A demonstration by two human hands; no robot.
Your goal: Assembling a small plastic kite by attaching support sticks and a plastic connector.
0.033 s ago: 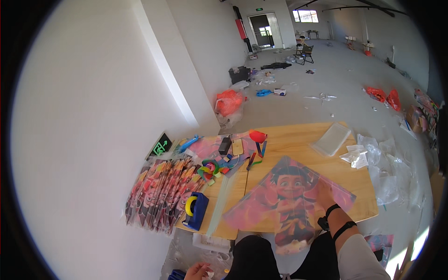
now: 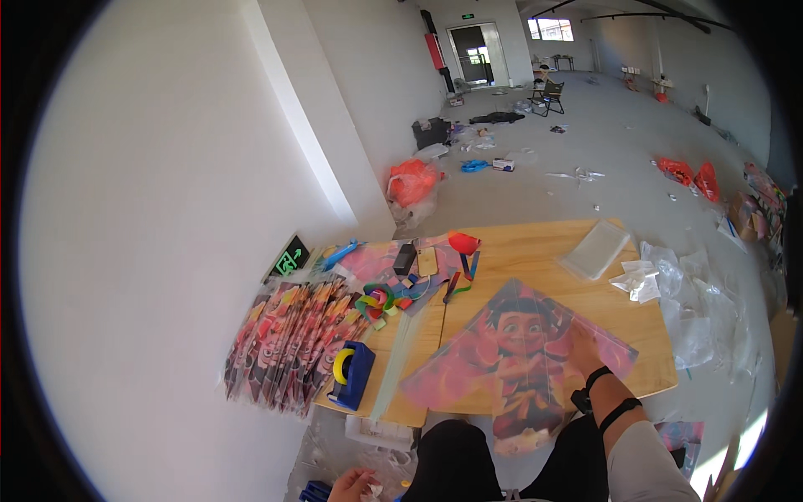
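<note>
Our pink kite [image 2: 527, 356] lies spread on the wooden table [image 2: 502, 255], its tail hanging over the near edge; it looks very light, thin and easily creased, perhaps slippery, so we would take it gently along the faint straight lines that may be rods. Our right hand [image 2: 583, 343] rests on its right wing, though we cannot tell whether the fingers pinch it. Farther out, our left hand [image 2: 352, 484] curls low beside a whitish scrap [image 2: 374, 491], its grip unclear, below a blue tape dispenser [image 2: 359, 381].
</note>
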